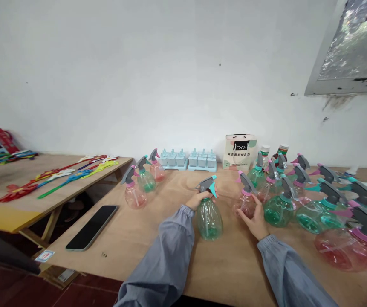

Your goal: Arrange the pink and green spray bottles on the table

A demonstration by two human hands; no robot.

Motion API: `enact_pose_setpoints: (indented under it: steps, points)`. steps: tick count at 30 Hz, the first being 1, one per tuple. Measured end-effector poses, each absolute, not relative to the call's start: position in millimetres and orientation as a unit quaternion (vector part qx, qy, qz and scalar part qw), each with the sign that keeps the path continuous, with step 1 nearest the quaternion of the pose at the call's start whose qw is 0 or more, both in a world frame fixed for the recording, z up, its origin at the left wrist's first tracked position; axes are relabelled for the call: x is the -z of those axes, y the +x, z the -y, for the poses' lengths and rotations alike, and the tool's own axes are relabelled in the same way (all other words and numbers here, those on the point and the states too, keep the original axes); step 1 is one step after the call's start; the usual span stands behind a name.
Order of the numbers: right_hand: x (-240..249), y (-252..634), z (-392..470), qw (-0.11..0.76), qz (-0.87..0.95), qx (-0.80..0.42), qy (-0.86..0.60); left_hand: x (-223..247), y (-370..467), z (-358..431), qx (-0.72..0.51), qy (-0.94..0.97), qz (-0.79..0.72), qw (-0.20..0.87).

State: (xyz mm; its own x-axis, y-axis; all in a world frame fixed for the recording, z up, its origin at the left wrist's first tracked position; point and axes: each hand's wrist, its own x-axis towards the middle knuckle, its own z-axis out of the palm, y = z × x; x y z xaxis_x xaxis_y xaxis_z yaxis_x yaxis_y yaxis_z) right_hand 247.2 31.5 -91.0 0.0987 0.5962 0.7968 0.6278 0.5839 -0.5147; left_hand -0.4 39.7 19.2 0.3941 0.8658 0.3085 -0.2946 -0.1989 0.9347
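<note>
My left hand [199,199] is wrapped round the neck of a green spray bottle [209,219], just below its grey and turquoise head; the bottle stands upright near the table's middle. To the right, my right hand [254,216] has its thumb and fingers around the side of a pink spray bottle [246,200] with a grey and pink head. Right beside that hand stands another green spray bottle [278,211]. On the left, a pink spray bottle [134,196] and a green one [146,181] stand close together.
A black phone [92,227] lies at the left. Light blue moulds [202,161] and a paper bag [239,153] stand by the wall. Several more spray bottles crowd the right side, including a large pink one [345,251]. Colourful felt pieces [71,179] lie on the left table [20,211].
</note>
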Motion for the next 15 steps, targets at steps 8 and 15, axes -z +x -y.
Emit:
enact_pose_setpoints:
  steps: [8,15]
  points:
    - [94,248,-33,0.583,0.669,0.01,-0.461,-41,-62,-5,-0.527,0.665,-0.357,0.392]
    - [96,250,-34,0.578,0.673,0.018,-0.46,-38,-181,38,-0.598,0.5,-0.614,0.124]
